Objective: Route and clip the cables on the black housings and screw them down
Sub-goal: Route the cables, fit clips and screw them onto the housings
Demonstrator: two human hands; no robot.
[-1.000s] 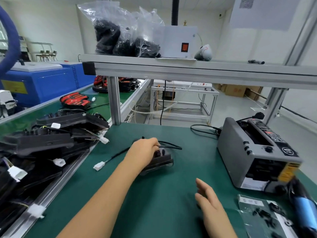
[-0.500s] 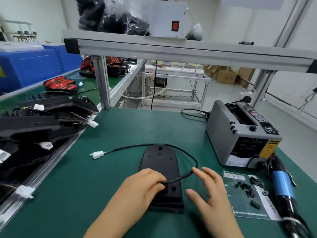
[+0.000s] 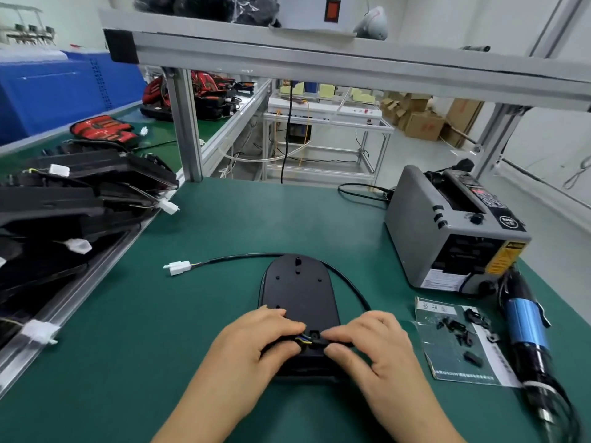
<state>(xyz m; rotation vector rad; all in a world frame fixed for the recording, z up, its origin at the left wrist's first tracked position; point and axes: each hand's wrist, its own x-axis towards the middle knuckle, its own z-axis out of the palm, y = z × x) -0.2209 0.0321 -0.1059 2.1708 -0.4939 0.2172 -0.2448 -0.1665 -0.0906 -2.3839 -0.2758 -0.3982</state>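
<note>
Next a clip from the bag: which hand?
Right, probably. Both hands work the cable on the black housing, but the right hand lies nearer the bag of clips; the left hand would have to cross over.

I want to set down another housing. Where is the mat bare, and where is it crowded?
Bare: the mat between the white connector and the left hand; beyond the black housing and its cable, up to the tape dispenser. Crowded: right of the right hand, with the clip sheet and electric screwdriver; far left, stacked housings.
</note>
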